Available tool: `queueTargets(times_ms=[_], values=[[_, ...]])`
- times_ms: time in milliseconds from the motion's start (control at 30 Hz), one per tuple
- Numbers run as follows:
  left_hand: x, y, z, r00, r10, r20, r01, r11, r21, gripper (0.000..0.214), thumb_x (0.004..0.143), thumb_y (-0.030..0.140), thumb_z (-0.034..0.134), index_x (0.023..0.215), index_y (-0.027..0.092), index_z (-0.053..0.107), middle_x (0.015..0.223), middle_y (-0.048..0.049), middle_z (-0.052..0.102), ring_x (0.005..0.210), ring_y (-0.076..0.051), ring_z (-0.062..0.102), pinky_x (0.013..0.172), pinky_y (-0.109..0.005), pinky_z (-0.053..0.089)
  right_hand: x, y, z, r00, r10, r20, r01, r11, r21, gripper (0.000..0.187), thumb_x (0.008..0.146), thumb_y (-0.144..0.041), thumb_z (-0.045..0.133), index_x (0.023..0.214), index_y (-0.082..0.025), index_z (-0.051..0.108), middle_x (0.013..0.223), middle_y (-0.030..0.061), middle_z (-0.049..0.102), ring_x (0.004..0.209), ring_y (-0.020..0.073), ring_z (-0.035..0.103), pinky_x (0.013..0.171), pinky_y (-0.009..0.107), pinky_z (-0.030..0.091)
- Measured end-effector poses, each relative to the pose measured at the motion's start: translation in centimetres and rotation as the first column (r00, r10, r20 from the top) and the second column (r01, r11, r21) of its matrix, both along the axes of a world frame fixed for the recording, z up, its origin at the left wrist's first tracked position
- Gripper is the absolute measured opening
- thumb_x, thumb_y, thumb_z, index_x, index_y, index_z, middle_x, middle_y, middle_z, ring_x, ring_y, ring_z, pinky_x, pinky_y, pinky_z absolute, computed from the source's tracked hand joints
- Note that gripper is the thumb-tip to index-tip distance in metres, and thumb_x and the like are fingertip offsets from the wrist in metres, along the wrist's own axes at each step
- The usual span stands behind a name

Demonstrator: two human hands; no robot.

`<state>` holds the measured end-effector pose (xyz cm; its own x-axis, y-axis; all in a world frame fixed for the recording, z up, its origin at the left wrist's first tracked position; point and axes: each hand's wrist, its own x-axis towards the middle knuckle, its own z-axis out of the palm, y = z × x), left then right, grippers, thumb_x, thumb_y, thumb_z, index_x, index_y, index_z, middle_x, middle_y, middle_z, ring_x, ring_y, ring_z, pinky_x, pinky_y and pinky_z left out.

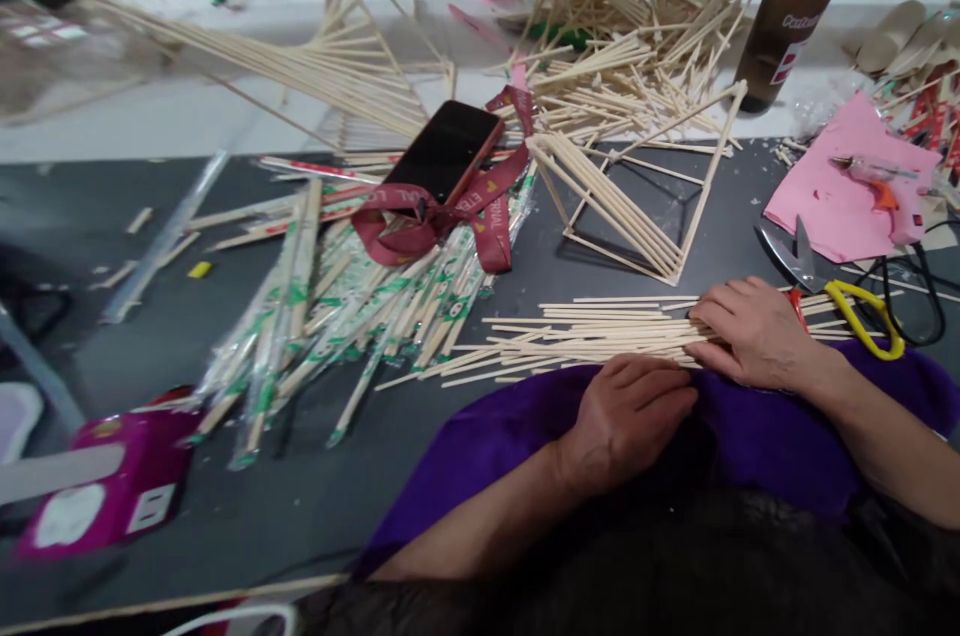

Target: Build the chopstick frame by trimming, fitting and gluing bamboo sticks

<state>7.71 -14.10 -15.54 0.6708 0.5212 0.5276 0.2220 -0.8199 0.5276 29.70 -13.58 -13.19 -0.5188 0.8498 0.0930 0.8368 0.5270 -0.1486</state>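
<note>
A loose bundle of thin wooden sticks (570, 341) lies lengthwise along the front of the dark table. My right hand (761, 331) rests across the bundle's right part, its fingers and thumb closed around some of the sticks. Just below and to the left is my left hand (630, 421), back up, fingers curled together at the near edge of the sticks. Whatever those fingers hold is hidden. Purple cloth (495, 426) covers the area under my forearms. Behind the bundle stands a glued stick frame (622, 206) with one slatted side.
Yellow-handled scissors (866, 316) and a glue gun (892, 196) on pink paper (817, 181) lie right. Wrapped chopsticks (322, 316) and a phone (446, 151) with a red ribbon lie left. A bottle (795, 26), a stick pile (630, 66) and a larger slatted structure (300, 61) stand behind.
</note>
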Motion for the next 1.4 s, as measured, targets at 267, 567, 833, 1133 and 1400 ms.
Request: queueTargets(times_ms=[267, 567, 833, 1133, 1400], values=[[0.4, -0.3, -0.4, 1.0, 0.003, 0.013, -0.004, 1.0, 0.025, 0.008, 0.086, 0.019, 0.064, 0.094, 0.018, 0.066, 0.091, -0.0009, 0.074, 0.089, -0.015, 0.067, 0.08, -0.03, 0.049, 0.5, -0.1, -0.2, 0.994, 0.002, -0.111, -0.006, 0.999, -0.038, 0.027, 0.092, -0.042, 0.052, 0.083, -0.017, 0.059, 0.08, 0.0056, 0.062, 0.075, 0.0196, 0.052, 0.069, 0.033, 0.033], [0.9, -0.3, -0.8, 1.0, 0.029, 0.009, -0.03, 0.991, 0.128, 0.01, 0.09, 0.021, 0.056, 0.093, 0.018, 0.065, 0.089, -0.0009, 0.073, 0.086, -0.015, 0.065, 0.08, -0.03, 0.046, 0.7, -0.1, -0.3, 0.97, 0.081, -0.228, -0.087, 0.996, -0.017, 0.014, 0.091, -0.027, 0.054, 0.081, -0.017, 0.057, 0.081, 0.0052, 0.065, 0.075, 0.0166, 0.056, 0.069, 0.03, 0.036], [1.0, -0.7, -0.9, 0.999, 0.015, -0.052, -0.007, 0.988, 0.156, 0.014, 0.092, 0.023, 0.051, 0.091, 0.02, 0.065, 0.088, 0.0001, 0.072, 0.085, -0.014, 0.064, 0.077, -0.028, 0.045, 0.4, -0.1, -0.4, 0.994, 0.078, -0.075, -0.077, 0.997, 0.017, 0.026, 0.096, -0.036, 0.047, 0.095, -0.017, 0.065, 0.083, 0.0057, 0.065, 0.078, 0.0173, 0.056, 0.068, 0.03, 0.033], [0.8, -1.0, -1.2, 0.998, -0.047, -0.052, 0.054, 0.988, 0.145, 0.014, 0.092, 0.024, 0.052, 0.094, 0.02, 0.065, 0.086, -0.0002, 0.072, 0.083, -0.014, 0.064, 0.077, -0.027, 0.046, -0.2, 0.0, -0.7, 0.996, -0.021, -0.087, 0.031, 0.994, 0.109, 0.021, 0.096, -0.029, 0.048, 0.084, -0.016, 0.06, 0.081, 0.0073, 0.064, 0.074, 0.0182, 0.053, 0.067, 0.031, 0.033], [0.6, -0.9, -0.7, 0.998, -0.059, -0.014, 0.06, 0.994, 0.089, 0.016, 0.094, 0.022, 0.049, 0.094, 0.018, 0.064, 0.086, -0.0015, 0.072, 0.084, -0.015, 0.064, 0.077, -0.028, 0.046, -0.1, -0.2, -1.1, 0.982, 0.0, -0.189, 0.035, 0.984, 0.177, 0.019, 0.097, -0.026, 0.044, 0.095, -0.015, 0.06, 0.083, 0.0074, 0.069, 0.073, 0.0181, 0.059, 0.068, 0.03, 0.037]])
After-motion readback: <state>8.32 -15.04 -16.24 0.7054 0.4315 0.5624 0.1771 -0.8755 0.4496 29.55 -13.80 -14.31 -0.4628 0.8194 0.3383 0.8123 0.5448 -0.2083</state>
